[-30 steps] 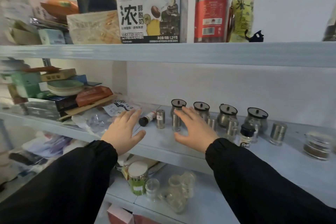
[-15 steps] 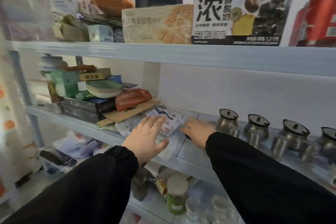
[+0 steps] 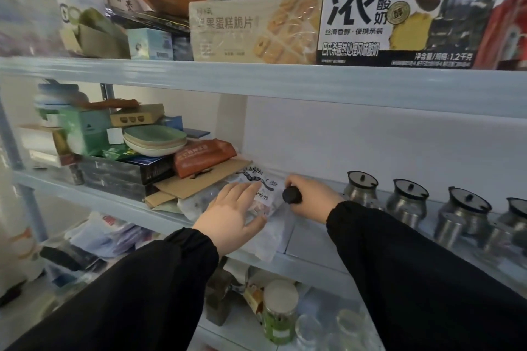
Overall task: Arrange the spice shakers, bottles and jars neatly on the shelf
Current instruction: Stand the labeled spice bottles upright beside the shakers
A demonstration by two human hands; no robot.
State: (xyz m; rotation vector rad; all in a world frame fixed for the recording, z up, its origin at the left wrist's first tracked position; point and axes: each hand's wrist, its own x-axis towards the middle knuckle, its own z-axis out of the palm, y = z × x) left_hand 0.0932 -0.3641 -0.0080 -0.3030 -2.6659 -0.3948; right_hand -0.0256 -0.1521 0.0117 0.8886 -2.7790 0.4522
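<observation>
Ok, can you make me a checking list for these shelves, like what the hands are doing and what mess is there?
Surface: pale middle shelf, partly bare near its front edge.
Job's things: small black-capped bottle in the right hand; lidded metal jars in a row at the back, steel shakers in front of them.
Clutter: plastic packet, cardboard and stacked plates on the left.
Hands: left hand lies flat on the packet; right hand grips the bottle.
Cables: nothing seen.
Surroundings: yogurt carton on the shelf above; green-labelled jar on the shelf below.
</observation>
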